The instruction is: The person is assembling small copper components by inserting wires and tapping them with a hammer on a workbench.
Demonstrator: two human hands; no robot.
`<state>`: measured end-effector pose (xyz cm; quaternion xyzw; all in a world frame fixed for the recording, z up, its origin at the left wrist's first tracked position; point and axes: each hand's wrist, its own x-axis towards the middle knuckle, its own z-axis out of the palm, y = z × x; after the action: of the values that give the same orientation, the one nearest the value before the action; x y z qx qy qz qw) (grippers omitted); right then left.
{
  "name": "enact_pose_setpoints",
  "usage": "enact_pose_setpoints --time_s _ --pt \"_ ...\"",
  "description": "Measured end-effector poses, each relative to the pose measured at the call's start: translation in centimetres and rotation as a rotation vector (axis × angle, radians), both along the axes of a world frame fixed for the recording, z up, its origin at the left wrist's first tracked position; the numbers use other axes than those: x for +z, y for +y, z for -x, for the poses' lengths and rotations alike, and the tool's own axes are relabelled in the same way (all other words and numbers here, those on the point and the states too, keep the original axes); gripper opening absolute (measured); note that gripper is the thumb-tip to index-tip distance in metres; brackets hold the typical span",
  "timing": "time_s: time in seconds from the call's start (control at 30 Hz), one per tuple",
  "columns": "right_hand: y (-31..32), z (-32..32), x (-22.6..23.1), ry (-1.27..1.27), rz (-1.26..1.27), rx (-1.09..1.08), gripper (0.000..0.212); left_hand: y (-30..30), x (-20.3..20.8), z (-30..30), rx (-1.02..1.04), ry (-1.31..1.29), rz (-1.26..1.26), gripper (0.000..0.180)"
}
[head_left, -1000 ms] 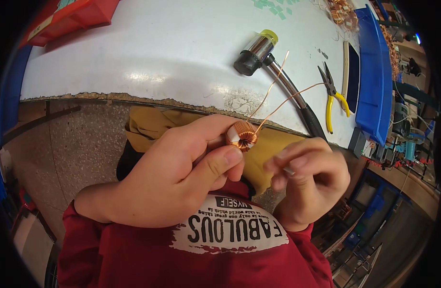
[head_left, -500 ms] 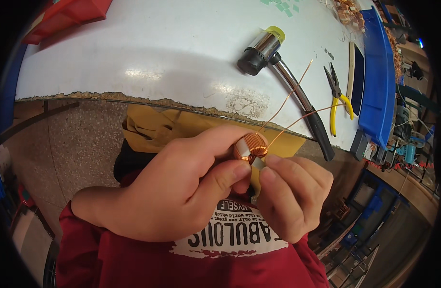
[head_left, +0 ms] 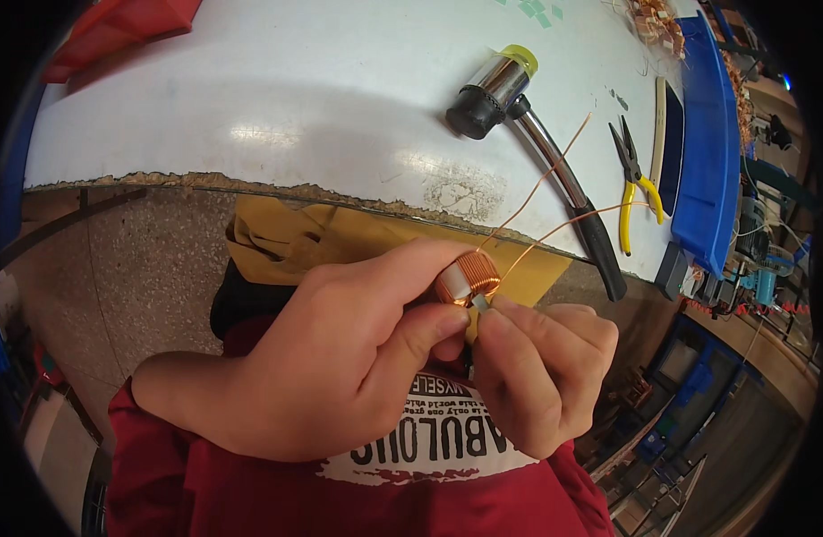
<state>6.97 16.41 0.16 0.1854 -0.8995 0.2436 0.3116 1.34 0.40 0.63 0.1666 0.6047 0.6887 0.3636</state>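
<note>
Between the thumb and fingers of my left hand is a copper-wound ring coil, with a bare whitish patch on its core. Two long copper wire ends stick up from it toward the upper right. My right hand pinches a small, flat, pale grey-green piece in thumb and forefinger. That piece meets the coil's lower right side, by the opening of the ring; whether its tip is inside I cannot tell. Both hands are in front of my body, short of the table edge.
On the white table with its chipped edge lie a two-faced mallet and yellow-handled long-nose pliers. Blue bin at right, red bin at upper left. Small green pieces and copper scraps lie farther back.
My right hand has brought the small pale piece up against the coil. My left hand keeps its hold, the coil turning slightly.
</note>
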Motion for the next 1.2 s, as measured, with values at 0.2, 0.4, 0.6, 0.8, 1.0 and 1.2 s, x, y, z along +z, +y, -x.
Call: enact_pose_setpoints --time_s 0.2,0.4,0.6,0.8,1.0,1.2 --pt "-0.2 -0.2 0.8 -0.082 -0.059 -0.020 0.021 1.0 -0.7 -1.3 0.198 0.237 0.042 0.032" --pt "-0.7 -0.2 0.9 -0.052 -0.077 -0.080 0.022 1.7 -0.8 -1.7 0.305 0.386 0.070 0.030" --pt "-0.5 0.1 1.2 -0.057 -0.085 -0.047 0.021 1.5 -0.4 -1.4 0.291 0.491 0.066 0.036" --pt "0.3 0.2 1.6 -0.110 -0.048 0.018 0.020 1.2 -0.6 -1.0 0.242 0.434 -0.019 0.034" --pt "4.4 -0.4 0.3 -0.047 0.317 -0.031 0.040 1.2 0.0 -0.7 0.335 0.238 -0.129 0.031" --pt "6.0 1.9 -0.5 -0.145 -0.405 -0.405 0.037 1.8 -1.4 -1.0 0.448 0.481 -0.133 0.029"
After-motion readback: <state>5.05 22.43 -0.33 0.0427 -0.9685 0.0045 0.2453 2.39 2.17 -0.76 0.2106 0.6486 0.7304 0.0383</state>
